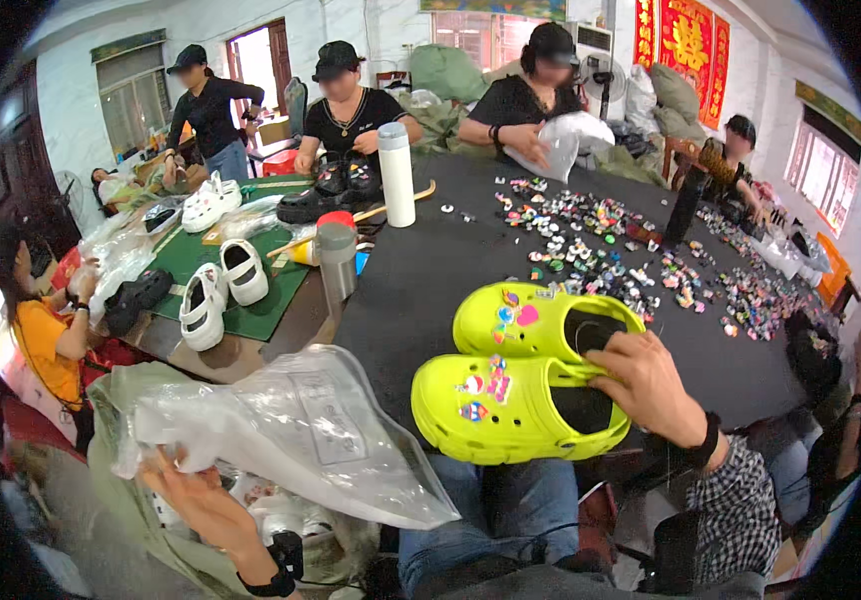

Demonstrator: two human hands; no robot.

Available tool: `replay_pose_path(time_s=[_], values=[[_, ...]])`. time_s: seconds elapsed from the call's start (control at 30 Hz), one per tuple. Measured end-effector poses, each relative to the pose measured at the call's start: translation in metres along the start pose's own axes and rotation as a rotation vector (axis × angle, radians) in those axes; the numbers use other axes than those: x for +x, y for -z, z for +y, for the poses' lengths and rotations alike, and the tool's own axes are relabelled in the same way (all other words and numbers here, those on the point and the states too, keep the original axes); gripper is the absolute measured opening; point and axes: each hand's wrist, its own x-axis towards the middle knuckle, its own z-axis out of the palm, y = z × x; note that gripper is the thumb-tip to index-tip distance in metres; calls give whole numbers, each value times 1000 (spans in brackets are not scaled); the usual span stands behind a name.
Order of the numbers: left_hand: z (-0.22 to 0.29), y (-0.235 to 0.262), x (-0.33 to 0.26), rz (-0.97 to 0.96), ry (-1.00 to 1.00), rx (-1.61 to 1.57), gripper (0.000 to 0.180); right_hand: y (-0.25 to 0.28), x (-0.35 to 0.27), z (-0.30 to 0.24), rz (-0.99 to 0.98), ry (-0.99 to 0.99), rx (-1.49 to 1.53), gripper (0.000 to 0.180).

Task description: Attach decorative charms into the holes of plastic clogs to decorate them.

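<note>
A pair of lime-green clogs point(491, 410) with colourful charms on the toes hangs over my lap at the table's near edge. My right hand point(646, 380) is closed on them, gripping both by their inner sides near the heels. At the left, my left hand point(196, 495) holds a clear plastic bag point(291, 425) by one end; the bag sags toward my knees and part of the fingers is hidden by it. Below that hand, an open green sack point(141, 545) contains white items in plastic, partly covered.
Many small charms point(591, 240) lie scattered over the black tabletop point(411, 290). A white bottle point(397, 180) and a steel tumbler point(336, 260) stand left of them. White clogs point(206, 305) rest on a green mat point(276, 300). Several people sit or stand around the tables.
</note>
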Motion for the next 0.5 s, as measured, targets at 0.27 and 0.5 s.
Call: replay_pose_path(time_s=[0.27,0.5], values=[[26,-36,62,-124,-70,-273,54,-32,42,13,-21,-16,191,23],[-32,-55,124,-198,62,-44,66,-43,47,16,0,-8,205,18]])
